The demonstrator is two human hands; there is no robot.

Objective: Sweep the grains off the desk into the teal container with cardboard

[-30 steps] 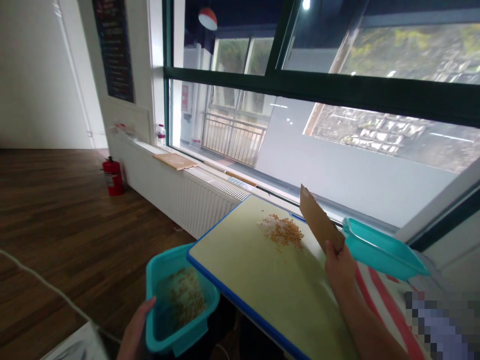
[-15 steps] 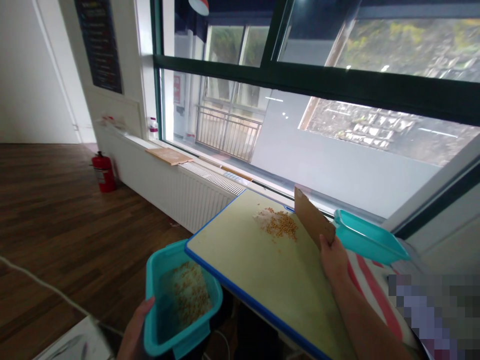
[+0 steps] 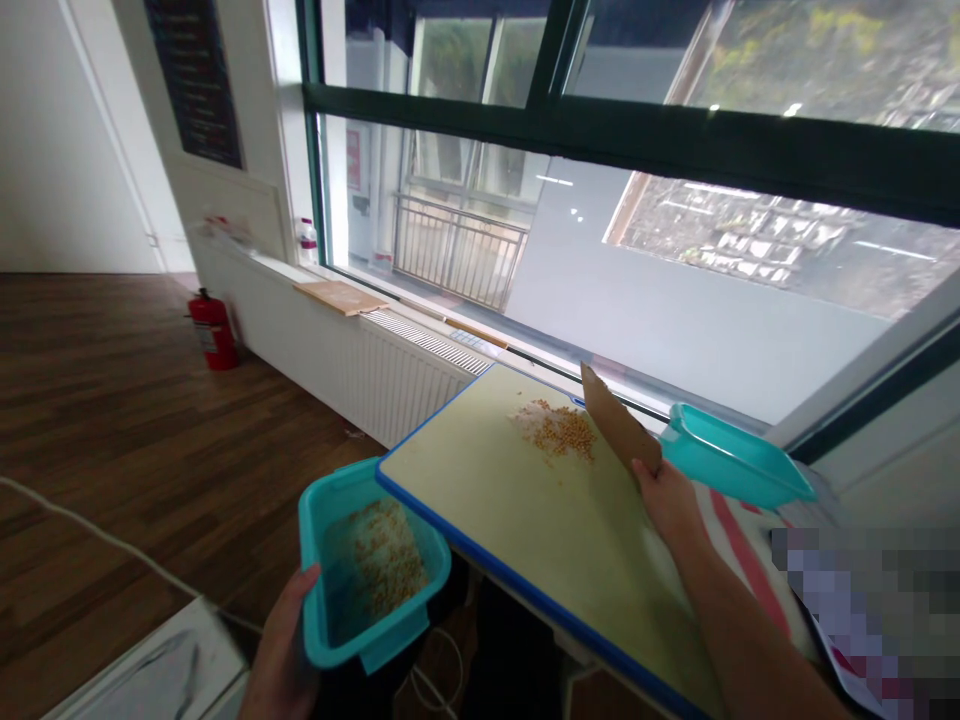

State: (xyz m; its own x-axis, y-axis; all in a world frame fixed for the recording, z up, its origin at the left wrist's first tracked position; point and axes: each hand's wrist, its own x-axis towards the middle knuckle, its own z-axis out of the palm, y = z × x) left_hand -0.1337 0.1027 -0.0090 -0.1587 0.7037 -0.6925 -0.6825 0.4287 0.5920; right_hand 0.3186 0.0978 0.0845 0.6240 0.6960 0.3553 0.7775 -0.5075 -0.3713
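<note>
Bin [image 3: 397, 635] at board [image 3: 487, 500] edge, room before grains [image 3: 566, 432]

There is one blue-edged board [image 3: 517, 530]. Two tubs flank it: a left tub [image 3: 390, 640] and a right tub [image 3: 742, 455]. On the board lies one heap of grains [image 3: 562, 432], too many to count singly. At its right side are one piece of cardboard [image 3: 621, 425] and one of two hands, the right hand [image 3: 670, 505]; the left hand [image 3: 289, 625] is left of it. Farther left of it stand one fire extinguisher [image 3: 213, 332] and one bottle [image 3: 307, 242].
</note>
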